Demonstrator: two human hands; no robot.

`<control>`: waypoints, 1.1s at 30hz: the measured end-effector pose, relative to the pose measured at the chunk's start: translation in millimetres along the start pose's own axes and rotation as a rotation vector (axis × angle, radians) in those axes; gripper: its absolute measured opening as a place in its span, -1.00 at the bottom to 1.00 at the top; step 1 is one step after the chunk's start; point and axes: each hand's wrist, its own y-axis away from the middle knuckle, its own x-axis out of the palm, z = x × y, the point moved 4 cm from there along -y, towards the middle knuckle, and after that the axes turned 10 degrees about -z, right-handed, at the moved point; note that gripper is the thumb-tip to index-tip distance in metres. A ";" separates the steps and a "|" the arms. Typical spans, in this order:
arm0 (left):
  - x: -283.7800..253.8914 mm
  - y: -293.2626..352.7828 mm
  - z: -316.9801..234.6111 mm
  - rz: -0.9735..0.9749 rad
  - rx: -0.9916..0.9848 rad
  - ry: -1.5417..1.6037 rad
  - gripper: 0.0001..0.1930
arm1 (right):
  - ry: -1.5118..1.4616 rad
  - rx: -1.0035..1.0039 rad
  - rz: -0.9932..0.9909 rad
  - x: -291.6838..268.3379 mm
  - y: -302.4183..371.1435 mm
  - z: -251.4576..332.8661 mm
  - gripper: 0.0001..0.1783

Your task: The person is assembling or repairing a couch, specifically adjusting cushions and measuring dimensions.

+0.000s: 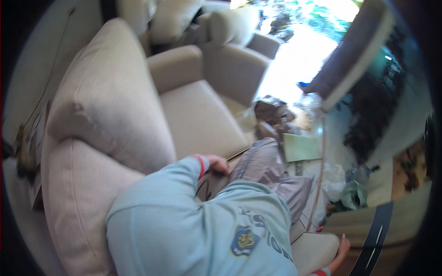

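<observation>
My left hand [218,164], below a light blue sleeve with a red cuff, rests at the edge of a beige sofa seat cushion [195,124], beside my thigh in grey trousers [260,158]. Its fingers are blurred and partly turned away, so their closing is unclear. A thin dark loop [202,186] lies just below that hand. At the lower right, my right hand [342,250] lies along the outer edge of a padded beige armrest [317,250], fingers stretched out and holding nothing.
Large beige back cushions [110,92] lean on my left. More beige armchairs [235,55] stand further back. Crumpled brown wrapping [274,112], a pale green sheet [301,147] and clear plastic bags [336,181] lie on the floor. A wooden cabinet-like surface [405,216] stands at right.
</observation>
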 end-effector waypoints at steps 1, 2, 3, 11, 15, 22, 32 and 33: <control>-3.7 8.3 -3.7 -0.097 0.088 0.004 -0.44 | -0.108 0.036 -0.076 -8.9 10.3 15.9 -0.42; -1.8 3.9 -8.6 -0.102 0.100 0.015 -0.45 | -0.079 0.062 -0.063 -15.6 16.2 -6.3 -0.46; -9.1 14.7 -22.3 -0.114 0.170 -0.072 -0.46 | -0.062 0.094 -0.053 -14.4 17.2 -20.9 -0.48; -8.2 20.1 -22.7 -0.022 -0.065 -0.006 -0.44 | 0.121 0.261 0.354 -25.9 24.6 50.9 -0.26; 10.8 11.5 -19.2 -0.183 0.126 -0.113 -0.40 | 0.194 0.247 0.407 -27.2 10.5 87.8 -0.24; 5.5 30.5 -40.2 -0.115 -0.032 -0.052 -0.41 | 0.136 -0.022 0.779 97.3 -78.8 117.1 -0.23; -159.7 127.7 -94.0 -1.055 -0.396 0.065 -0.51 | 0.317 -0.610 0.764 311.8 -272.7 311.3 -0.35; -182.9 159.1 -121.8 -1.123 -0.458 0.082 -0.53 | 0.235 -0.701 0.764 327.8 -283.5 360.8 -0.36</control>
